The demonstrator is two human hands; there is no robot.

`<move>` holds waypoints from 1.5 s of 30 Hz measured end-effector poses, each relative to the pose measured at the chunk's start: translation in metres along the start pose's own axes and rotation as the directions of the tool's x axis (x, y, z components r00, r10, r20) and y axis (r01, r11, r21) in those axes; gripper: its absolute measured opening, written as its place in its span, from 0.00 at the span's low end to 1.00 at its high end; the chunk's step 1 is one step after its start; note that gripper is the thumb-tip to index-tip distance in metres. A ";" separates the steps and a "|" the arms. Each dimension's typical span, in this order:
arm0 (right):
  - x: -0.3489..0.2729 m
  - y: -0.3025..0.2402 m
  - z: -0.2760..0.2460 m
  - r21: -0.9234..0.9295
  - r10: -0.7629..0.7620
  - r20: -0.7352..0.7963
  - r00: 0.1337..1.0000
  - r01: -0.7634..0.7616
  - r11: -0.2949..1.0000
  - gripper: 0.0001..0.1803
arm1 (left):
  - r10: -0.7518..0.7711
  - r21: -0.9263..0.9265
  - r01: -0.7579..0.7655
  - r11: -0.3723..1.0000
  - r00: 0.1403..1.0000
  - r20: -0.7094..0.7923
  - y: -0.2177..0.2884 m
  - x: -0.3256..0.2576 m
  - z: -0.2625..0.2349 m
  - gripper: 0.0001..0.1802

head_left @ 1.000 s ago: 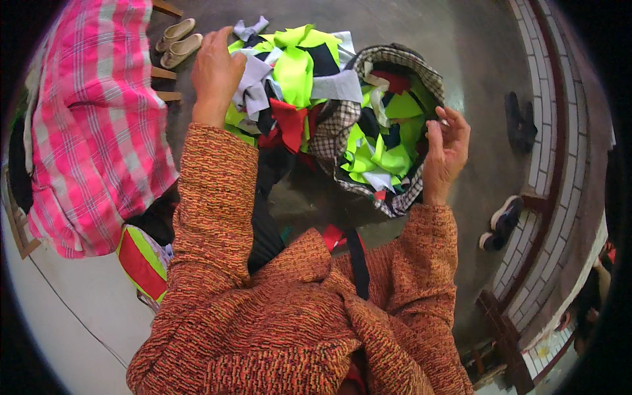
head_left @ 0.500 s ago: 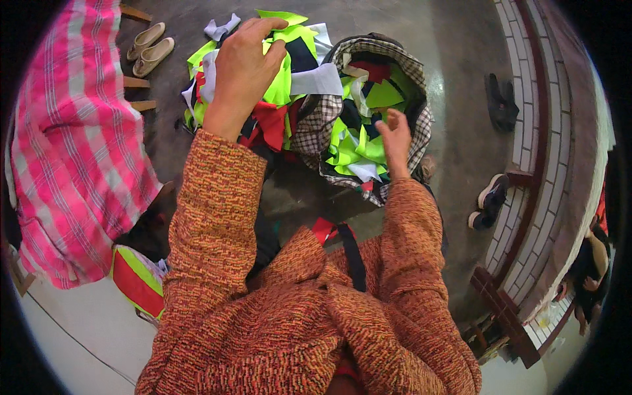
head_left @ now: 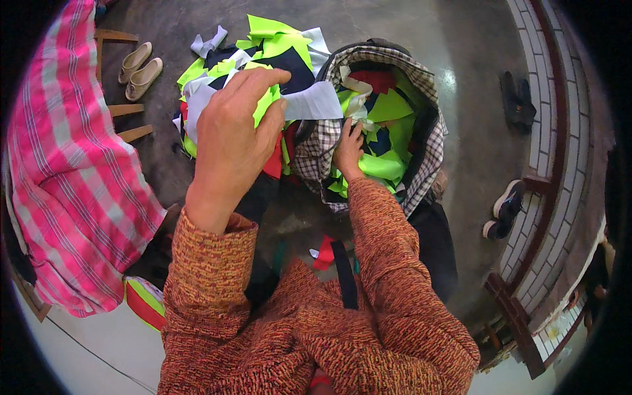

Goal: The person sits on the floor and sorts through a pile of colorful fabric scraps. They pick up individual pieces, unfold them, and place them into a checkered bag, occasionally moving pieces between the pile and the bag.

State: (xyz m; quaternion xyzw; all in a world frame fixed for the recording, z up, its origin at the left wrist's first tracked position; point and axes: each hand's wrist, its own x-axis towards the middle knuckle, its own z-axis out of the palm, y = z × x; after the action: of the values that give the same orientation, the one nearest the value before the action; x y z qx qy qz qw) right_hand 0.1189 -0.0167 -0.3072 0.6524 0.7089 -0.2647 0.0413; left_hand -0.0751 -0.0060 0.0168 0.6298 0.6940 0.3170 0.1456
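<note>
We are pinching a neon-green fabric scrap (head_left: pixel 263 105) with our left hand (head_left: pixel 234 141), fingers closed round it, above the loose pile of mixed cloth scraps (head_left: pixel 276 59). Our right hand (head_left: pixel 349 151) is digging into the checked fabric bag (head_left: pixel 421 171) just right of it, grip hidden. Beige shoes (head_left: pixel 138 66) are sitting far left.

Head camera looks steeply down, close above the hands (head_left: pixel 230 141).

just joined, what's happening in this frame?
A person in an orange knit sweater sorts fabric scraps. The left hand is raised, pinching a neon-green scrap with a pale grey scrap above the loose pile of cut fabric pieces on the floor. The right hand reaches into the checked cloth bag holding more scraps.
</note>
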 end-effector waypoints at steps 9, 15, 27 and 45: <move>0.001 -0.002 -0.009 0.100 -0.073 0.148 0.986 0.059 0.993 0.38 | 0.017 0.022 -0.018 1.000 0.999 0.034 0.005 -0.001 0.006 0.14; -0.011 0.014 -0.066 0.010 0.036 0.180 0.983 -0.038 0.999 0.27 | 0.031 0.002 -0.031 1.000 0.999 0.043 0.010 -0.003 0.005 0.13; -0.052 0.071 -0.185 0.723 -0.031 -0.166 0.986 0.143 0.676 0.16 | 0.060 -0.046 -0.065 0.997 0.993 -0.102 0.001 -0.015 0.004 0.13; -0.112 0.019 -0.279 0.523 -0.184 -0.447 0.875 0.423 0.740 0.15 | 0.069 -0.139 -0.052 0.989 0.990 0.119 0.029 -0.015 0.032 0.16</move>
State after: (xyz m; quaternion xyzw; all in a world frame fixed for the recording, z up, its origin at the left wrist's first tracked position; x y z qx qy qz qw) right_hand 0.2333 0.0019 -0.0296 0.5411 0.6792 -0.3540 -0.3473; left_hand -0.0312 -0.0125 0.0078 0.6578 0.6411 0.3278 0.2210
